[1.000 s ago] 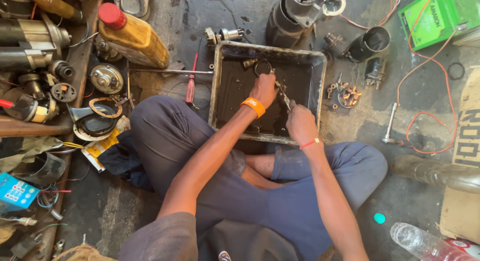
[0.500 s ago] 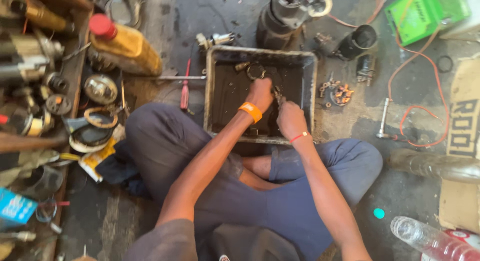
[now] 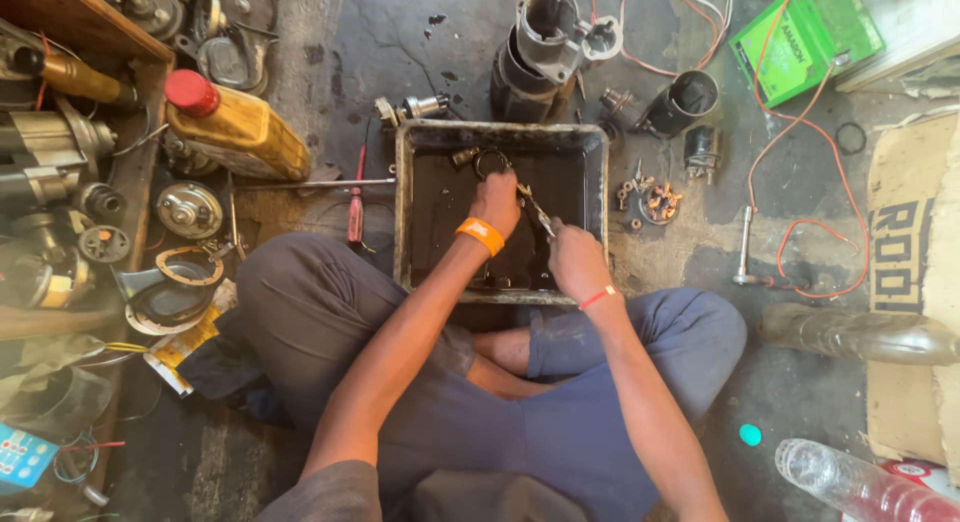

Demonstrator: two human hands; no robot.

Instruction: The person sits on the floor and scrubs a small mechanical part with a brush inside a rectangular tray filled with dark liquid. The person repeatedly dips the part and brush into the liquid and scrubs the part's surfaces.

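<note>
I sit cross-legged on the floor before a black metal tray (image 3: 600, 172) filled with dark liquid. My left hand (image 3: 497, 202), with an orange wristband, is inside the tray, closed around a small dark metal part. My right hand (image 3: 573, 262), with a red thread on the wrist, grips a thin brush or tool (image 3: 537, 212) whose tip meets the part in the left hand. A metal ring (image 3: 490, 162) and a small fitting lie in the tray's far end.
A yellow oil bottle with a red cap (image 3: 235, 132) and a red screwdriver (image 3: 355, 207) lie left of the tray. Motor housings (image 3: 545, 42) stand behind it, a green battery (image 3: 805, 32) with red wires far right. Metal parts crowd the left side. A plastic bottle (image 3: 860, 482) lies at the lower right.
Both hands have stayed in the tray with only small working movements. The head camera's view has shifted slightly.
</note>
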